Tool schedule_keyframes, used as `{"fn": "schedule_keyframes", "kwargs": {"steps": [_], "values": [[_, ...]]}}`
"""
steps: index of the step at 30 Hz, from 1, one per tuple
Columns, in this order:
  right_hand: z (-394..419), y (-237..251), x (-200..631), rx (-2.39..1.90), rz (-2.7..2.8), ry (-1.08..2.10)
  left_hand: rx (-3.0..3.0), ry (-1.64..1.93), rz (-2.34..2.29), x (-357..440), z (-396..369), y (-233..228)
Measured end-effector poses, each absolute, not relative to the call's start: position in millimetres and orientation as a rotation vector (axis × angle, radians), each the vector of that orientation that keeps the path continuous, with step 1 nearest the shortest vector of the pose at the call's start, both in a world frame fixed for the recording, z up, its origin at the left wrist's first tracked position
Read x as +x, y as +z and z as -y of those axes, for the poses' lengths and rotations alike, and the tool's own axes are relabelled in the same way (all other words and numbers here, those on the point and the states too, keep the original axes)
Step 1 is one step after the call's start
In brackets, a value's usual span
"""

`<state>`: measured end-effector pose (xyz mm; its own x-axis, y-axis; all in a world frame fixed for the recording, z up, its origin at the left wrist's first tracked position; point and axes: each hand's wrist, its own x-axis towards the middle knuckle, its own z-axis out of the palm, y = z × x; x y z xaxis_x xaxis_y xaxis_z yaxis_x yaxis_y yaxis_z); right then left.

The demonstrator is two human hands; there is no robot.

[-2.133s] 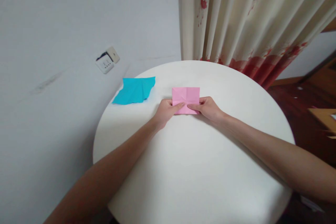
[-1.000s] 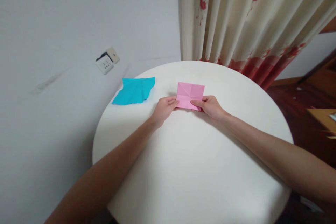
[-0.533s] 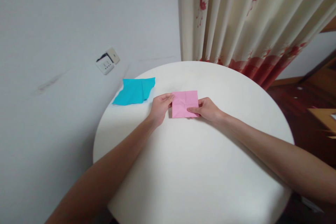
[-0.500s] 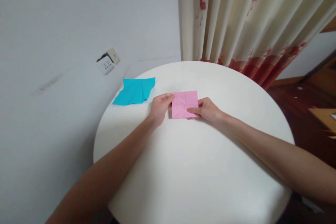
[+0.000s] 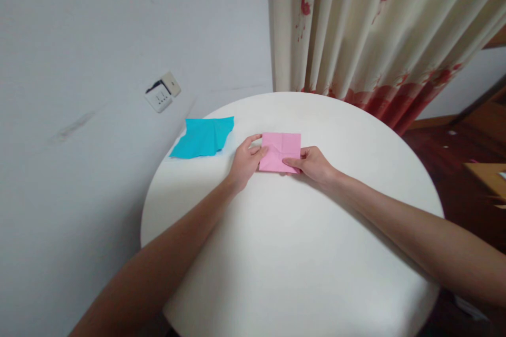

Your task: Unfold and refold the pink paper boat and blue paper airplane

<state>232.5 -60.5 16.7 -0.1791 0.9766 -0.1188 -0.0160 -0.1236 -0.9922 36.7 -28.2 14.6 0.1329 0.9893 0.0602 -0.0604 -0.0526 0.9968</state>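
A square of pink paper (image 5: 281, 147), marked with crease lines, is held up between my two hands over the white round table (image 5: 292, 253). My left hand (image 5: 247, 162) pinches its left edge, thumb on the front face and fingers behind. At the lower right, my right hand (image 5: 314, 163) grips the paper with its thumb laid across the front; those fingers are partly hidden behind the sheet. A creased blue sheet of paper (image 5: 201, 138) lies near the table's far left edge, apart from both hands.
A white wall with a socket (image 5: 159, 97) rises beside the table on the left. Behind the table hangs a cream curtain (image 5: 356, 26) with red flowers. To the right, a light wooden surface (image 5: 484, 176) stands above a dark floor.
The pink paper has shifted slightly up and to the right and turned a little. My left hand has moved right, its thumb now further onto the paper. The right hand has barely moved.
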Motion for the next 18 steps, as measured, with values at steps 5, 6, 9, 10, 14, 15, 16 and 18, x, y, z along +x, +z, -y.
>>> {"fn": "schedule_keyframes", "kwargs": {"steps": [5, 6, 9, 10, 14, 15, 16, 18], "values": [[56, 10, 233, -1.160, 1.176, 1.411, 1.361, 1.143, -1.059, 40, 32, 12], [55, 9, 233, -1.161, 1.178, 1.415, 1.381, 1.152, -1.057, 40, 32, 11], [55, 9, 233, -1.173, 1.187, 1.416, 1.429, 1.189, -1.034, 40, 32, 9], [55, 9, 233, -1.177, 1.181, 1.413, 1.432, 1.194, -1.024, 40, 32, 9], [53, 10, 233, -1.157, 1.116, 1.427, 1.408, 1.192, -1.031, 39, 33, 10], [52, 9, 233, -1.139, 1.090, 1.424, 1.413, 1.190, -1.038, 39, 34, 10], [51, 9, 233, -1.120, 1.065, 1.412, 1.429, 1.183, -1.042, 38, 34, 11], [48, 7, 235, -1.097, 1.032, 1.363, 1.494, 1.157, -1.038, 38, 34, 12]]}}
